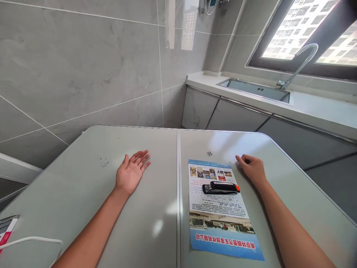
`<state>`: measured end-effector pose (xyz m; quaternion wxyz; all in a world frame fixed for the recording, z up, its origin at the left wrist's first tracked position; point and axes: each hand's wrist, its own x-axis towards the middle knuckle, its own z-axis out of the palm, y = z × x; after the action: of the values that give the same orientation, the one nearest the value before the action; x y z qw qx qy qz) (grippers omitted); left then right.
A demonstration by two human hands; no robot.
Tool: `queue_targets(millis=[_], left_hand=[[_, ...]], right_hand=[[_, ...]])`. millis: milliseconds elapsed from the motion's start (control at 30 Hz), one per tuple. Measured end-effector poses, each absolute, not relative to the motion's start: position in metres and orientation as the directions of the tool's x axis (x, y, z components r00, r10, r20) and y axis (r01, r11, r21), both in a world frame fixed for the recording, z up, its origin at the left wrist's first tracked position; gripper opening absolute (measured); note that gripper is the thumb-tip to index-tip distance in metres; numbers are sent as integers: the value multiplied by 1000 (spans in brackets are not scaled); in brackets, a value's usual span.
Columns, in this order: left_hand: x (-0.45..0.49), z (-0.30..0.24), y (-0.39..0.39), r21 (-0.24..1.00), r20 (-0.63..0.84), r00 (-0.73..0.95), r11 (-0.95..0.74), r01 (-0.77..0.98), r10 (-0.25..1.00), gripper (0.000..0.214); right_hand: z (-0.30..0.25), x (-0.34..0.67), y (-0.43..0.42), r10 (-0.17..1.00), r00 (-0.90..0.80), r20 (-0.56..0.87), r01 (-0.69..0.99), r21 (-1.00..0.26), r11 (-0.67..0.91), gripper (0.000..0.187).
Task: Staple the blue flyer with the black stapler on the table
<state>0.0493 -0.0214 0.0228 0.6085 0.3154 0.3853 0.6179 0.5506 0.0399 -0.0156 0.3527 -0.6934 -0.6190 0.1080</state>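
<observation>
My left hand (132, 170) lies palm up on the pale grey table (83, 178), fingers stretched out and holding nothing. To the right a printed leaflet (220, 219) lies flat on the table with a black stapler with an orange end (221, 187) resting across it. My right hand (252, 168) rests on the table beside the leaflet's upper right corner, fingers curled under, thumb side up; what they hold, if anything, is hidden. A small strip of staples (209, 153) lies on the table just beyond the leaflet.
A seam (177, 193) splits the table into two halves. Behind it runs a tiled wall; at the right stands a white counter with a steel sink (255, 89) and a tap (299, 65) below a window. A white cable (33, 240) and a paper lie at the table's near left corner.
</observation>
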Motion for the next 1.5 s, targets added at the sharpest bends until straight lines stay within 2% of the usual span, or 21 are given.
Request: queue_targets(millis=[133,233,333,400,500,700,967,1300,1500], left_hand=[[44,22,-19,743,-127,-106,24,-669,986,51],[45,21,-20,740,-133,-108,26,-672,985,50],[47,21,-20,739,-138,-98,37,-673,986,49],[45,20,-18,721,-150,-92,46,-692,984,46],[41,18,-16,680,-156,-85,45,-731,984,39],[37,19,-18,653,-61,-152,-75,-754,987,60],[38,23,-22,640,-107,-61,22,-768,992,62],[39,25,-23,687,-110,-52,38,-725,993,62],[40,23,-20,687,-174,-27,102,-719,984,61]], right_hand=[[-18,556,43,985,101,141,717,-697,26,54],[-19,563,42,996,88,28,519,-854,-22,58],[-20,569,41,988,151,42,309,-951,-7,61],[-21,571,41,987,153,41,261,-965,-1,62],[-22,570,42,993,117,10,263,-964,-22,61],[-20,566,42,996,89,2,347,-938,-30,63],[-14,560,39,998,61,5,395,-918,-20,60],[-20,563,42,999,43,21,417,-909,1,59],[-22,564,44,999,32,21,413,-911,6,60]])
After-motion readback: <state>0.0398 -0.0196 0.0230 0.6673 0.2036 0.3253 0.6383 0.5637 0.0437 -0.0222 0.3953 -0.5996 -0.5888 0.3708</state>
